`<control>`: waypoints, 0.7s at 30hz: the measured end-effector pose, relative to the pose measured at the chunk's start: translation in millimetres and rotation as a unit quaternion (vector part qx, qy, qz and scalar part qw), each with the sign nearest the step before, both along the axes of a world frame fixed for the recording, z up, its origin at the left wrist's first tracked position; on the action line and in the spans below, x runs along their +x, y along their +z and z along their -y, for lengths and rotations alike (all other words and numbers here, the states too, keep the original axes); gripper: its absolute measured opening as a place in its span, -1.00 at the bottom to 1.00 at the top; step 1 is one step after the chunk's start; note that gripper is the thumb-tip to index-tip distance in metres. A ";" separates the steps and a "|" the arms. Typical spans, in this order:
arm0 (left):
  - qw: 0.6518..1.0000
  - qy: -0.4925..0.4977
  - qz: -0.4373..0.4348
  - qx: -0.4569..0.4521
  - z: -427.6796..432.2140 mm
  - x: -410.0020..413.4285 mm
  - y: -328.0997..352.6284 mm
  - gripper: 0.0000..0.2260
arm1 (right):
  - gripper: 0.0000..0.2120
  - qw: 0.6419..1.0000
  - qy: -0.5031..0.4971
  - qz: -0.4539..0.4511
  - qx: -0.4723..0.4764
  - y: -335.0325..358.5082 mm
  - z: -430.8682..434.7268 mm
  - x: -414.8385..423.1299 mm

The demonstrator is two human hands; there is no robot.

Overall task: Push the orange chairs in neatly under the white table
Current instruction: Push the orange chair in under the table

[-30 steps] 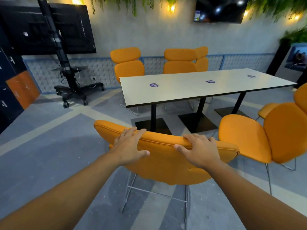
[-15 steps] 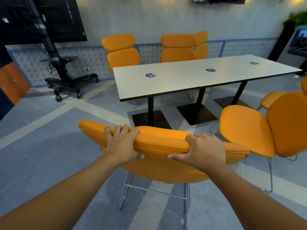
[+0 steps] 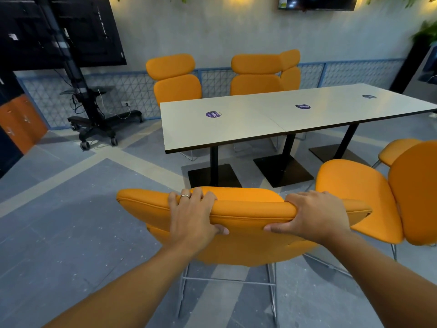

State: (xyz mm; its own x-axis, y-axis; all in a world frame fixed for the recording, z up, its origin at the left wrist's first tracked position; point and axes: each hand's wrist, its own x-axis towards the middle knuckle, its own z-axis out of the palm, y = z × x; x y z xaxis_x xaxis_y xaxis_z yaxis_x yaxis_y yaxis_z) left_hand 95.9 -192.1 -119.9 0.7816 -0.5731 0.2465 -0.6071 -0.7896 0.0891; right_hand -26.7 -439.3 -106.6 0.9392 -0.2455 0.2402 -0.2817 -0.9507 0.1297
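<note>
Both gripping: left hand and right hand clutched the orange chair between them; white table lay ahead. Equal pressure looked likeliest to keep it square.

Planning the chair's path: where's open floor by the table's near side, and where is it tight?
Open: floor left of the held chair, out to the TV stand; also under the left end of the white table, around its pedestal base. Tight: right side, where the neighbouring chair sits close beside the right hand.
</note>
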 end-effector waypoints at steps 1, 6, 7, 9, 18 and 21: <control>1.000 0.004 0.002 -0.003 9.3 -1.4 -0.3 -0.35 | -0.14 1.000 0.006 0.002 0.000 -0.3 12.2 1.8; 0.999 0.042 0.008 -0.009 62.6 -2.6 0.2 -0.32 | -0.15 0.999 0.039 0.001 0.013 -2.0 74.4 14.4; 0.999 0.050 0.005 -0.011 69.9 -1.8 0.8 -0.30 | -0.14 0.999 0.048 0.000 0.013 -3.1 83.5 17.3; 0.998 0.063 0.010 -0.009 85.9 -2.4 0.9 -0.28 | -0.12 0.998 0.063 -0.001 0.011 -3.8 103.1 21.9; 0.994 0.075 0.072 -0.023 125.5 4.2 -8.0 -0.28 | -0.09 0.995 0.098 -0.014 -0.003 0.4 153.3 41.4; 0.994 0.082 0.073 -0.025 137.1 13.5 -8.5 -0.28 | -0.10 0.995 0.103 -0.015 -0.002 0.2 165.0 54.8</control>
